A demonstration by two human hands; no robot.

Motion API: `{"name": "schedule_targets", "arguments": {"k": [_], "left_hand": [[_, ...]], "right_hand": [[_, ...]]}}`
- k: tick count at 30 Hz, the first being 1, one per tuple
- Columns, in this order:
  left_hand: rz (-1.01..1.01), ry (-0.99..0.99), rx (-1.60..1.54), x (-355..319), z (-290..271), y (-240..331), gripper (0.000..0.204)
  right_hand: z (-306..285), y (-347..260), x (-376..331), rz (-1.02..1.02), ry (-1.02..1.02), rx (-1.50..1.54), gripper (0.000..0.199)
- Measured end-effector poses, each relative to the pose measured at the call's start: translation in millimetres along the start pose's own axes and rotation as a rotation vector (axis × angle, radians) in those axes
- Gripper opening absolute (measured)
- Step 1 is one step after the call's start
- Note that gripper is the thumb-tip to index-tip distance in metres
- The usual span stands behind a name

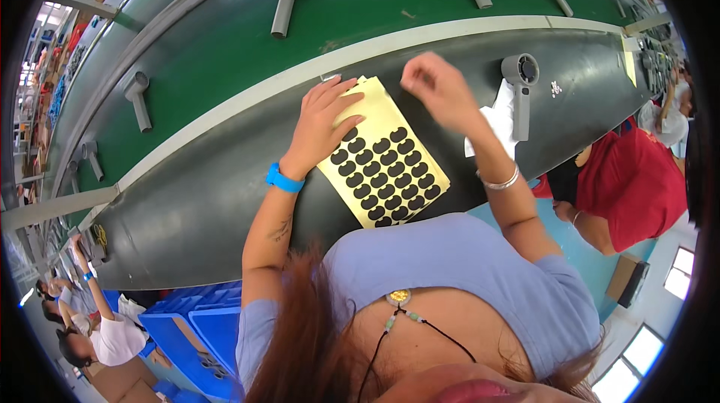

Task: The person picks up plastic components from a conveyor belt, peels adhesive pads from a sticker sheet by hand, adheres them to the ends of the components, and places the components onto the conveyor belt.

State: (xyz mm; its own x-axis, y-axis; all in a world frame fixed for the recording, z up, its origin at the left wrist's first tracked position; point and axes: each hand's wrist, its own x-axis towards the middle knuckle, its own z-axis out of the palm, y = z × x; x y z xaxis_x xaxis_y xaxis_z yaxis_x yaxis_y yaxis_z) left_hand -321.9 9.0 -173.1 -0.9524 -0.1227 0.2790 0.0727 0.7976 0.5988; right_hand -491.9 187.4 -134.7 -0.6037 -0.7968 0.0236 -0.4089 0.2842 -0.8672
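Observation:
A stack of yellow backing sheets (377, 109) lies on the dark work surface in front of me. Rows of black rounded stickers (385, 191) cover its nearer part, while the far part is bare. My left hand (321, 122) rests on the stack's left side, fingers stretched out. Above and right of the stack, my right hand (442, 92) is raised with its fingers curled and thumb near the index finger; anything between them is too small to make out. A grey handheld fan (520, 99) lies to the right, partly over a white paper (495, 119).
Beyond a pale rail (352, 50), a green conveyor belt (225, 43) carries several grey handheld fans (285, 2). Small whitish pieces (556, 89) lie right of the near fan. Blue crates (199, 328) stand at lower left. A person in red (634, 185) is at right.

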Motion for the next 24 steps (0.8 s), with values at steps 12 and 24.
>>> {"name": "schedule_targets", "arguments": {"k": [12, 24], "left_hand": [[-0.006, 0.014, 0.020, 9, 19, 1, 0.033], [-0.044, 0.263, -0.037, 25, 9, 34, 0.049]], "right_hand": [[-82, 133, 121, 0.350, 0.736, -0.637, 0.067], [-48, -8, 16, -0.409, 0.398, -0.004, 0.059]]}}
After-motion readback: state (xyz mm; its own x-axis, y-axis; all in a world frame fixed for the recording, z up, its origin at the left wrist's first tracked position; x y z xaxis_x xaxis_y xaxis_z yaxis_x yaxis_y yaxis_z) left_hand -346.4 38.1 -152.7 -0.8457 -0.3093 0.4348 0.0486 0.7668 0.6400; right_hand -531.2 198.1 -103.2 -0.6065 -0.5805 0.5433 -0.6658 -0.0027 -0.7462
